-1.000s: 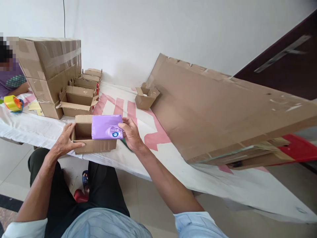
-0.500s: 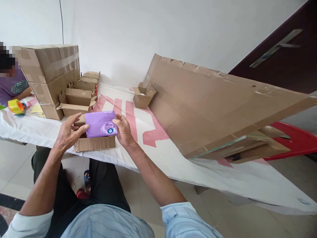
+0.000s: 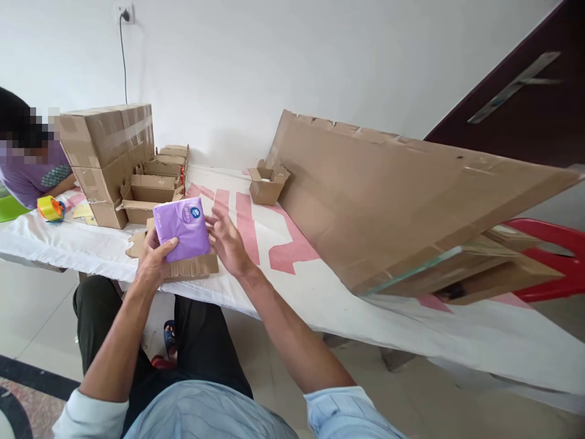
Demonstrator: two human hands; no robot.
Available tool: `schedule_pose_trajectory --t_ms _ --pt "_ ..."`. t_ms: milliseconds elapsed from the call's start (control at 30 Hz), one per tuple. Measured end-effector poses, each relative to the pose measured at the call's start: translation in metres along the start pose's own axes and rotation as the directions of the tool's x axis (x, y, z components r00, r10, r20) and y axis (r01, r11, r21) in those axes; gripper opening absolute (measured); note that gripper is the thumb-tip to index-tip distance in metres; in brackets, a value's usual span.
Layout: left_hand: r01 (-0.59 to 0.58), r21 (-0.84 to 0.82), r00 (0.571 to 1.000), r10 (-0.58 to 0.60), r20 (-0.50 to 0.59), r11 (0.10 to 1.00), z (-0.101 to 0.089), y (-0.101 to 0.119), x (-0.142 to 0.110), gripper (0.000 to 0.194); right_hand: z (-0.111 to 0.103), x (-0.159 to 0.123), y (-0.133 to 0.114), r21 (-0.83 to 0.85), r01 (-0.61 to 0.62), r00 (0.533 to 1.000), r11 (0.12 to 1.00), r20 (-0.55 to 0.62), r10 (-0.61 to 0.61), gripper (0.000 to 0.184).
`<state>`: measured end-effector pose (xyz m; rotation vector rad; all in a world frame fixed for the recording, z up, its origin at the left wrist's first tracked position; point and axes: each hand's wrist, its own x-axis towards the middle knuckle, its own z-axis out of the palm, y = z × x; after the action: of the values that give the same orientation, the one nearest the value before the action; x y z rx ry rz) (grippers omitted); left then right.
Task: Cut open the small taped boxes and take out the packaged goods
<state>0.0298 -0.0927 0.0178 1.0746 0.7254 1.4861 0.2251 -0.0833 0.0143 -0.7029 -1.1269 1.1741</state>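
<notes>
A purple soft pack (image 3: pixel 181 230) with a round blue-and-white logo is held up over a cardboard box at the table's front edge. My left hand (image 3: pixel 156 256) grips it at the lower left, thumb across its front. At its right edge is my right hand (image 3: pixel 227 239), fingers spread and not wrapped around it; whether the fingertips touch the pack I cannot tell. The cardboard box (image 3: pixel 196 268) below is mostly hidden by the pack and my left hand; its front flap shows.
Taped cartons (image 3: pixel 107 137) are stacked at the left, beside several open boxes (image 3: pixel 150 190). A tape roll (image 3: pixel 51 208) lies near a person in purple (image 3: pixel 34 171). A small open box (image 3: pixel 267 185) stands by a large leaning cardboard panel (image 3: pixel 388 201). A red chair (image 3: pixel 543 262) is at right.
The pack has turned around and tilted, its logo now near the top. My left hand has closed on it, while my right hand has let go with fingers spread. The view has shifted slightly.
</notes>
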Motion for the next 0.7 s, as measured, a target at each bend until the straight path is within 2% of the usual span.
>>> schedule_pose_trajectory --t_ms 100,200,267,300,367,433,500,600,700 --pt "0.025 -0.052 0.999 -0.027 -0.032 0.998 0.006 -0.012 -0.003 0.078 0.001 -0.014 0.007 -0.111 -0.010 0.998 0.994 0.053 0.016 0.080" --pt "0.032 0.010 0.999 -0.032 -0.027 0.999 -0.003 -0.005 0.003 0.086 -0.008 -0.012 0.002 -0.152 -0.027 0.993 0.988 0.108 0.043 0.073" --pt "0.048 0.069 0.999 -0.049 0.013 0.996 -0.012 0.004 0.008 0.082 -0.017 -0.003 -0.002 -0.162 -0.049 0.987 0.986 0.146 0.073 0.075" --pt "0.068 0.098 0.997 -0.072 0.039 0.993 -0.016 0.007 0.011 0.079 -0.021 0.002 -0.002 -0.166 -0.053 0.988 0.985 0.134 0.076 0.077" --pt "0.110 0.124 0.992 -0.117 0.053 0.986 -0.019 0.007 0.013 0.074 -0.024 0.010 0.003 -0.160 -0.029 0.999 0.987 0.037 0.035 0.080" --pt "0.123 0.083 0.992 -0.123 -0.008 0.989 -0.016 0.001 0.011 0.072 -0.022 0.013 0.014 -0.151 0.032 0.996 0.988 -0.074 -0.043 0.080" --pt "0.106 0.027 0.991 -0.104 -0.085 0.994 -0.012 -0.009 0.008 0.072 -0.016 0.013 0.028 -0.164 0.093 0.985 0.982 -0.130 -0.115 0.076" --pt "0.123 0.093 0.986 -0.111 -0.123 0.988 -0.011 -0.015 0.007 0.072 -0.009 0.011 0.042 -0.235 0.155 0.972 0.959 -0.140 -0.191 0.071" --pt "0.164 0.292 0.986 -0.154 -0.056 0.942 -0.020 -0.008 0.014 0.073 -0.010 0.015 0.046 -0.285 0.175 0.973 0.942 -0.098 -0.211 0.068"
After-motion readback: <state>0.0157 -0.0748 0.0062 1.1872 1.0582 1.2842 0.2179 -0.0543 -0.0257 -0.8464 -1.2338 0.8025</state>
